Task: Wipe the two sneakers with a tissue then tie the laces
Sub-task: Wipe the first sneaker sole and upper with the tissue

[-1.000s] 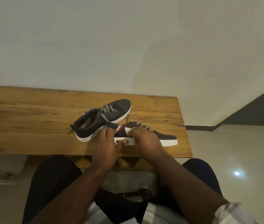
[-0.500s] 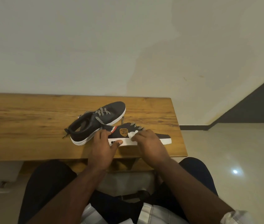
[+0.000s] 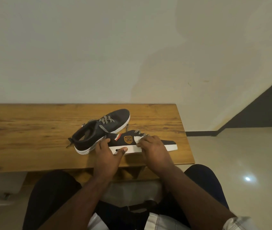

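Two dark sneakers with white soles and checked laces lie on a wooden bench (image 3: 32,138). The far sneaker (image 3: 102,128) points away to the right, its laces loose. The near sneaker (image 3: 128,143) lies side-on near the front edge, an orange badge showing on its side. My left hand (image 3: 108,156) grips its heel end, thumb on the white sole. My right hand (image 3: 155,150) holds a white tissue (image 3: 137,139) against the sneaker's side, just right of the badge. The toe sticks out beyond my right hand.
A plain wall stands behind the bench. The bench's right end (image 3: 186,138) is close to the sneakers, with a shiny tiled floor (image 3: 240,163) beyond it. My knees (image 3: 52,193) sit below the bench's front edge.
My right hand has slid the tissue rightward along the near sneaker's side, uncovering the orange badge. The left hand keeps its hold on the heel.
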